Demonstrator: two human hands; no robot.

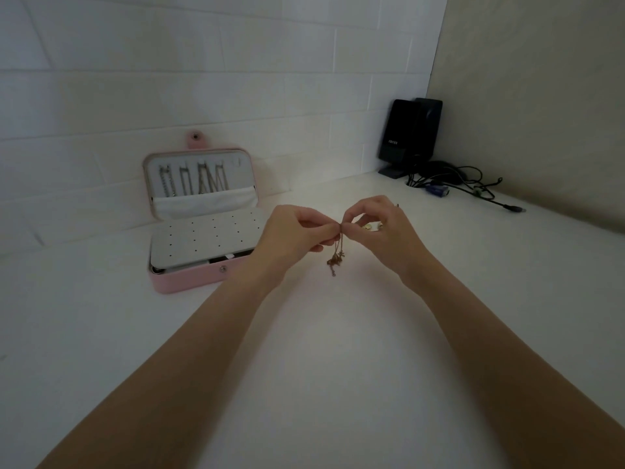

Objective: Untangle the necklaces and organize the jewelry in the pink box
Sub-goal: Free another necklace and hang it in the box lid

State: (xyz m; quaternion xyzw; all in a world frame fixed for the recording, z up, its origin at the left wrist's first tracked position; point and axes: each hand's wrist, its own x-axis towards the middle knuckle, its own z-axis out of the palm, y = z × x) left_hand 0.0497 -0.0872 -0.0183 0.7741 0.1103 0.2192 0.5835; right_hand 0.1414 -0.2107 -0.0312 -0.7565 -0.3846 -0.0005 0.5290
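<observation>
In the middle of the frame, the left hand and right hand both pinch a tangled gold necklace. Gentle, slow pulls should loosen the knot best.

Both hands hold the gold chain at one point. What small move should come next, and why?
Probably draw the fingertips slowly apart to loosen the knot. The left hand and the right hand pinch the gold chain at nearly the same spot, and its lower part hangs bunched together, so it seems not yet untangled. The pink box lies open.
</observation>
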